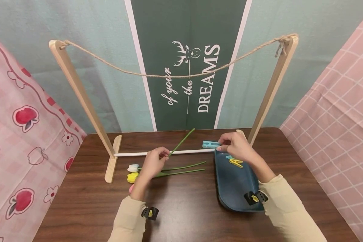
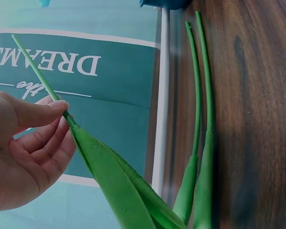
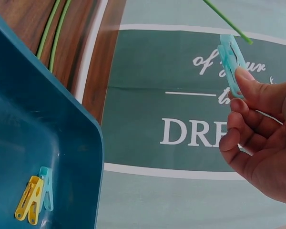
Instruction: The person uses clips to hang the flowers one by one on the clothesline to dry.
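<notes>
My left hand (image 1: pixel 155 162) pinches the green stem of an artificial tulip (image 2: pixel 102 160) between thumb and fingers, its bare end slanting up to the right. Two more tulips lie on the table below that hand, one with a white-blue bloom (image 1: pixel 133 168) and one with a yellow bloom (image 1: pixel 132 177). A pink bloom (image 1: pixel 131 188) peeks out beside the left forearm. Over the far end of the blue tray (image 1: pixel 219 191), my right hand (image 1: pixel 236 145) pinches a light blue clothespin (image 3: pixel 232 62) by one end. In the tray lie a yellow clothespin (image 3: pixel 29 200) and another blue clothespin (image 3: pixel 46 188).
A wooden frame stands around the work, with a left post (image 1: pixel 81 97), a right post (image 1: pixel 272 90) and a white bottom rod (image 1: pixel 133 154). Between the post tops sags a twine rope (image 1: pixel 169 77). A printed cloth (image 1: pixel 184 20) hangs behind the brown table (image 1: pixel 187 208).
</notes>
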`<state>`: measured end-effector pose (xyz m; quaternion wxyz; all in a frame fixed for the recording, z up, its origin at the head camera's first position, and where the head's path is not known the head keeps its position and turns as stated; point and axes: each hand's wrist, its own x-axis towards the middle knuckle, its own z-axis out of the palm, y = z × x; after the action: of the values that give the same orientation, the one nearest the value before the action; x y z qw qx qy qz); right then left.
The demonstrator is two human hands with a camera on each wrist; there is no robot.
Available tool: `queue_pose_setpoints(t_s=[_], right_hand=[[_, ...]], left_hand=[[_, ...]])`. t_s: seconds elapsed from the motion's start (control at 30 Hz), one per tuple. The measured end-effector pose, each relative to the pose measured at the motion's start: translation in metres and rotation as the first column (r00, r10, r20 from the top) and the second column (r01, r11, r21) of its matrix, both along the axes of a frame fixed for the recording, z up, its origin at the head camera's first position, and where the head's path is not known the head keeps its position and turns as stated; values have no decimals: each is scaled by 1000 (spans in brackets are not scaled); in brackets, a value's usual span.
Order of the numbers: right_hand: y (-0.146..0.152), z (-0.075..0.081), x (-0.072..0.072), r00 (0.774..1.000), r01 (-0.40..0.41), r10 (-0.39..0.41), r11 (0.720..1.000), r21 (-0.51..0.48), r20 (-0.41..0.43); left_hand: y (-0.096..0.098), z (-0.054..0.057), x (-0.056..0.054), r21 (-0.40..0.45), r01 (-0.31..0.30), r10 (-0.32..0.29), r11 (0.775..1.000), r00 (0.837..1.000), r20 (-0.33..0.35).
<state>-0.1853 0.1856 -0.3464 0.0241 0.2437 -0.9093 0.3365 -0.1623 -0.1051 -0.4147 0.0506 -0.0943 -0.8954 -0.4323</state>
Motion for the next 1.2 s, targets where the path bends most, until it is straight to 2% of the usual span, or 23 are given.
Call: queue_pose_setpoints(t_s=[0.23, 0.4, 0.6, 0.93, 1.2], right_hand=[[0, 1, 0, 1000, 1, -1, 1000, 12, 4], [0, 1, 0, 1000, 1, -1, 1000, 18, -16], [-1, 1, -1, 999, 2, -1, 999, 32, -33], [0, 0, 2, 1000, -7, 7, 1000, 15, 26], [4, -4, 2, 999, -16, 16, 1000, 6, 37]], left_hand=[[-2, 8, 0, 20, -11, 13, 1000, 998, -62], [-3, 17, -2, 66, -34, 39, 997, 996, -79], [-7, 25, -9, 123, -57, 69, 991, 993, -92], [-18, 41, -18, 182, -128, 148, 975, 984, -102], [-29, 51, -30, 222, -153, 183, 963, 976, -119]])
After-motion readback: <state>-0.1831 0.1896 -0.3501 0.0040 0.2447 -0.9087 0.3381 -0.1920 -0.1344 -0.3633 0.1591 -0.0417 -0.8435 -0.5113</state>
